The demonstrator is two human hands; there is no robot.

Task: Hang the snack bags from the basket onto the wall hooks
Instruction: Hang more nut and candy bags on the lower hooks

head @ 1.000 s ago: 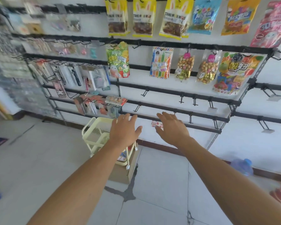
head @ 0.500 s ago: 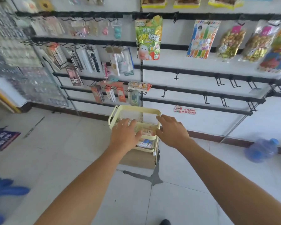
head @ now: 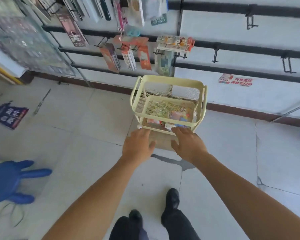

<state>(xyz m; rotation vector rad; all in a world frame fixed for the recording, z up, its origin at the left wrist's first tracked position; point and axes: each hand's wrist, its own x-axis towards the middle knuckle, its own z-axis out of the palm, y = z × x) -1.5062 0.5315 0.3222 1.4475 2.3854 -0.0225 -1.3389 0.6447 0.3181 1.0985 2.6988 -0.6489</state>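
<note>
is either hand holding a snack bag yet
No, the left hand and right hand hover open near the pale yellow mesh basket, and the colourful snack bags lie inside it.

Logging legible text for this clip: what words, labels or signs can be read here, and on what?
"SET RULER": green card hanging on the upper wall rail.
Red wall sticker: Chinese characters, too blurred to read.
Dark floor sign: large Chinese characters, blurred and seen at an angle.
Snack bags in the yellow basket: print too small to read.
Hanging packs on the rails: unreadable.
</note>
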